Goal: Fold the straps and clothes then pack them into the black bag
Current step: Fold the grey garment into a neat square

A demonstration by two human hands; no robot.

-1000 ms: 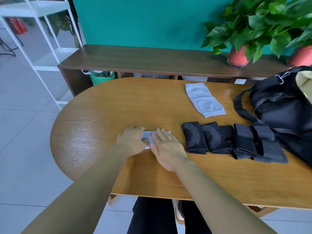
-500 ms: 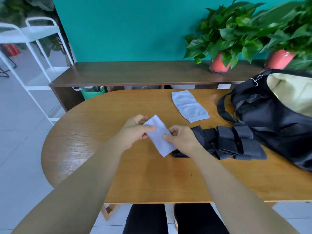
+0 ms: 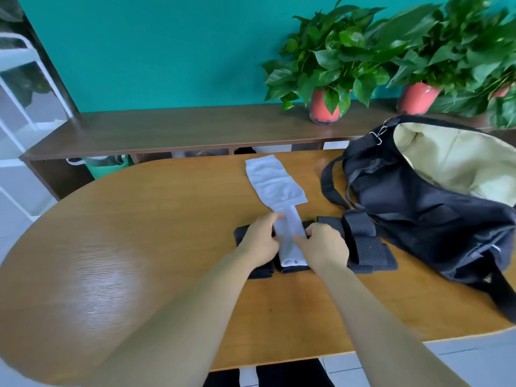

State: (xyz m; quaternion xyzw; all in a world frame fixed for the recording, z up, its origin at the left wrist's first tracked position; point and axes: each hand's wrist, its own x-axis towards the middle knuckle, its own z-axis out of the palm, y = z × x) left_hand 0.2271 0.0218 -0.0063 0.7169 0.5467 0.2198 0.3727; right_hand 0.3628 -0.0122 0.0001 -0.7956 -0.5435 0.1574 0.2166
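Holds a small folded white cloth (image 3: pixel 290 241) with two hands, just left of the black bag (image 3: pixel 418 208). Pinches one long edge with the left hand (image 3: pixel 261 241), fingers curled in. Pinches the other long edge with the right hand (image 3: pixel 325 245), fingers curled in too. Cannot tell if the cloth rests on the dark folded straps (image 3: pixel 365 244) or sits just over them. Straps lying in a row on the wooden table (image 3: pixel 139 219), the last one touching the bag. Bigger white cloth (image 3: pixel 275 184) lying flat, left of the bag and farther back. Bag wide open, pale yellow inside. Behind the bag, green plants (image 3: pixel 329 65) in red pots on a dark brown shelf (image 3: pixel 167 129).
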